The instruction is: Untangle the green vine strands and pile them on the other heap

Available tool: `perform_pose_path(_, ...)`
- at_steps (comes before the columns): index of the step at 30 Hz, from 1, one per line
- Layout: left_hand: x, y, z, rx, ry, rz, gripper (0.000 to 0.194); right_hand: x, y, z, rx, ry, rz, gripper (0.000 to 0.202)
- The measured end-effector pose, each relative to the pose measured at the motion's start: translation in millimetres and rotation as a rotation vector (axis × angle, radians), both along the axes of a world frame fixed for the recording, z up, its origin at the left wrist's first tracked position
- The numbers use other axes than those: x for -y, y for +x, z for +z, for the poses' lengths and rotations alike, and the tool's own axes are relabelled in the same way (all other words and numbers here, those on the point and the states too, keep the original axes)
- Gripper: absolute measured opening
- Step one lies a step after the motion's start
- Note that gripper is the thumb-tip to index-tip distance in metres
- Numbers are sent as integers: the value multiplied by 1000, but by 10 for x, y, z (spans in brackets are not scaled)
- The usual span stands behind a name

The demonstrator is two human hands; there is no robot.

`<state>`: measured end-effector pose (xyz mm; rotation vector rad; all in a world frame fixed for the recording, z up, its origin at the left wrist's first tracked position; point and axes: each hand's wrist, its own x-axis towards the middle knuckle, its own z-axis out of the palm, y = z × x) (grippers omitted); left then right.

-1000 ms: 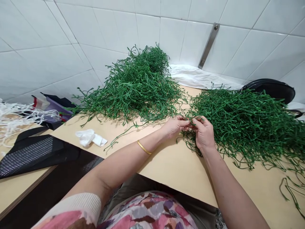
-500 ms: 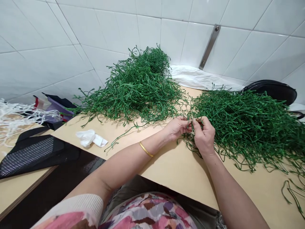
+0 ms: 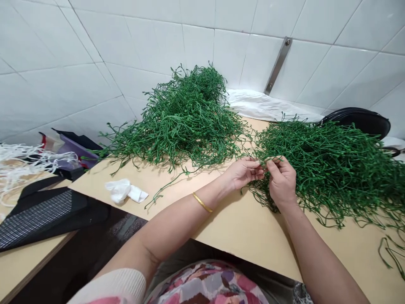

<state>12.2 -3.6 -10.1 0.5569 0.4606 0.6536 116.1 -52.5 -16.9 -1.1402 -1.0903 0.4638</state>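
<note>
My left hand point(image 3: 245, 174), with a gold bangle on the wrist, has thumb and fingers pinched together at the left edge of the right-hand heap. Close against it, my right hand point(image 3: 282, 182) also pinches, its fingers curled. A thin green cord point(image 3: 264, 163) shows between the fingertips of both hands; its ends are partly hidden. Below the hands hang or lie more green cords. A tall heap of knotted green cords point(image 3: 186, 120) stands left of my hands, and a wide heap of similar cords point(image 3: 332, 164) spreads to the right.
The light wooden tabletop point(image 3: 228, 219) meets a tiled wall with a metal bracket point(image 3: 277, 66). White crumpled tissue point(image 3: 120, 191) lies at left. A black bag point(image 3: 357, 120) is behind the right heap. White cords point(image 3: 28, 162) and a black mesh item point(image 3: 41, 217) occupy another surface.
Both hands have shifted slightly right in the view, still pinching close together. The camera view has also moved a little. The heaps look the same.
</note>
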Motion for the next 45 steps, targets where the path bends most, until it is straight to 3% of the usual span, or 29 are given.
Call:
perform_pose_path(11, 9, 14, -102, -67, 63, 18, 14, 3, -56, -22, -77, -68, 19, 15)
perform_pose_path(16, 18, 26, -99, -157, 133, 42, 15, -5, -48, -45, 75, -93, -6, 14)
perform_pose_path(21, 4, 33, -94, -198, 153, 110, 20, -5, -35, -82, 376, -80, -71, 15)
perform_pose_path(23, 2, 37, -98, -197, 176, 129, 20, 5, -49, -75, 382, -54, -59, 15)
perform_pose_path(28, 60, 85, -103, -132, 175, 154, 21, -5, -78, -55, 84, -90, 33, 20)
perform_pose_path(32, 54, 106, -85, -64, 63, 134, 21, -5, -122, -23, -164, -123, 132, 23)
perform_pose_path(35, -50, 52, -57, -100, -113, 142, 25, 68, -214, 79, -163, -72, 292, 26)
perform_pose_path(37, -112, 5, -39, -112, -132, 141, 26, 114, -244, 156, -75, -58, 384, 25)
perform_pose_path(39, -124, -19, -28, -94, -63, 141, 21, 112, -193, 195, -65, 3, 272, 22)
perform_pose_path(41, -91, -15, -26, -102, 25, 152, 17, 55, -63, 175, -116, 37, 23, 22)
perform_pose_path(43, -47, 1, -30, -142, 98, 164, 14, -22, 89, 113, -146, -31, -142, 20)
perform_pose_path(45, -25, 8, -34, -179, 144, 186, 14, -72, 187, 52, -169, -119, -192, 30)
